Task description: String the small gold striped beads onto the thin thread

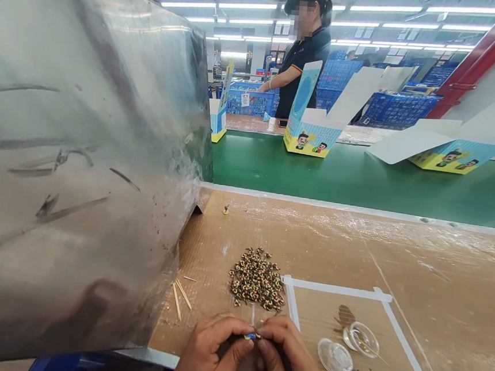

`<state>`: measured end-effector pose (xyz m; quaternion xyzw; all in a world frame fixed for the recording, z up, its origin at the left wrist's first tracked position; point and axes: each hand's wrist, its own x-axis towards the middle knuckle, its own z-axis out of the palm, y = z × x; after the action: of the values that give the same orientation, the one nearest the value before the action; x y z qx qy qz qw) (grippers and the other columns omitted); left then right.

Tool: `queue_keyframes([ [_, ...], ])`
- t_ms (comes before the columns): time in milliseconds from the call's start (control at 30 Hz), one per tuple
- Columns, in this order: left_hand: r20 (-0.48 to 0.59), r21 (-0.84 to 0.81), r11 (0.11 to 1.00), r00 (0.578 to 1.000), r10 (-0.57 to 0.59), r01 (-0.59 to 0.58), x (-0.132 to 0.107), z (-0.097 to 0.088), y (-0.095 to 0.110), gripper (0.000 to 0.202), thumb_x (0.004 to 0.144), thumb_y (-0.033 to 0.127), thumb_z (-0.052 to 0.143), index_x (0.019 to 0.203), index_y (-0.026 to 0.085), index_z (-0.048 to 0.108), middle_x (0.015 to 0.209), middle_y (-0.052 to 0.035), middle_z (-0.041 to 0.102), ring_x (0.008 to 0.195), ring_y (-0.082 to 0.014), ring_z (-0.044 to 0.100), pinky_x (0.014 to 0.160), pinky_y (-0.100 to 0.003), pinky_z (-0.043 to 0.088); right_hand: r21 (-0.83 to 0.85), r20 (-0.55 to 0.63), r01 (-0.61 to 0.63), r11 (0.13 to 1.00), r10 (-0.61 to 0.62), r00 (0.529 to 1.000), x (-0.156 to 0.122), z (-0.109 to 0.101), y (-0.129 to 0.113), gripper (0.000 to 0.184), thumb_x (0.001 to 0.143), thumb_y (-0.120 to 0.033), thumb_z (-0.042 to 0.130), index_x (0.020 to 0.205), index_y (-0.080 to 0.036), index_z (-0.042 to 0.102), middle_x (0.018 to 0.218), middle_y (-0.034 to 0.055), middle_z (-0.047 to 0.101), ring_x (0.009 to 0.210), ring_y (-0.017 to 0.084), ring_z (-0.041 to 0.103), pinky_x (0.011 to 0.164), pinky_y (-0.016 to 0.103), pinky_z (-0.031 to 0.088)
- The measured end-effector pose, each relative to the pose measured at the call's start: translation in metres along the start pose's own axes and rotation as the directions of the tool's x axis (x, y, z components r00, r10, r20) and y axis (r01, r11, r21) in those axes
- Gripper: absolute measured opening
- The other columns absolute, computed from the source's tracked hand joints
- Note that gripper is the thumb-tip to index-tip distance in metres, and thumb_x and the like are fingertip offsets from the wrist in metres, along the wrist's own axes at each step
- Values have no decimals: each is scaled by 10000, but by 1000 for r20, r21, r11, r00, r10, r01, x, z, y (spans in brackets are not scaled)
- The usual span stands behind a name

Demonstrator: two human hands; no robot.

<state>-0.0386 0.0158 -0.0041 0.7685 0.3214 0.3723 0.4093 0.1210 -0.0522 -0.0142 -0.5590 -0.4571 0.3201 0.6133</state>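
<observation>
My left hand [209,349] and my right hand [288,359] meet at the near edge of the cardboard-covered bench [397,262]. Both pinch one tiny blue and yellow part [251,336] between thumbs and forefingers. Just beyond my fingers lies a heap of several small striped parts [258,279]. A thin white stick stands up from the pinch towards the heap.
A large metal panel [77,153] fills the left. Wooden toothpicks [180,296] lie beside it. Two clear round lids [348,347] sit inside a white taped rectangle [338,290]. Beyond runs a green conveyor [361,178] with printed cartons [310,130]; a person [302,57] stands behind.
</observation>
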Motion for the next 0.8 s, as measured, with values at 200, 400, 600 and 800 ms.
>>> queue_keyframes([
  [200, 40, -58, 997, 998, -55, 57, 4, 1, 6, 102, 1026, 256, 636, 1008, 261, 736, 897, 27, 757, 837, -148, 709, 806, -222, 508, -22, 30, 24, 999, -23, 999, -1, -2, 1, 280, 1037, -509, 604, 924, -296, 745, 863, 15, 662, 808, 188, 629, 754, 250, 501],
  [400, 88, -32, 992, 989, -122, 126, 2, -2, 4, 175, 1042, 328, 595, 968, 228, 718, 881, -2, 740, 837, -180, 693, 781, -254, 488, -21, 65, 53, 998, -51, 997, -4, 0, 7, 226, 1058, -404, 591, 932, -278, 731, 854, 9, 681, 759, 173, 625, 719, 242, 489],
  [600, 128, 43, 993, 985, -116, 112, 3, -3, 7, 178, 1032, 298, 588, 906, 223, 690, 836, 15, 721, 791, -176, 673, 776, -275, 444, -73, 137, 198, 978, -187, 973, -5, -1, 10, 178, 1080, -211, 483, 989, -260, 628, 870, -14, 617, 758, 141, 589, 703, 236, 453],
  [800, 122, 50, 999, 992, -19, 13, 3, -2, 5, 151, 1023, 232, 560, 895, 210, 638, 806, 10, 671, 760, -170, 643, 731, -273, 429, -128, 205, 273, 954, -244, 948, -2, -1, 11, 217, 1056, -95, 418, 1009, -250, 562, 873, -22, 559, 763, 127, 546, 698, 232, 421],
])
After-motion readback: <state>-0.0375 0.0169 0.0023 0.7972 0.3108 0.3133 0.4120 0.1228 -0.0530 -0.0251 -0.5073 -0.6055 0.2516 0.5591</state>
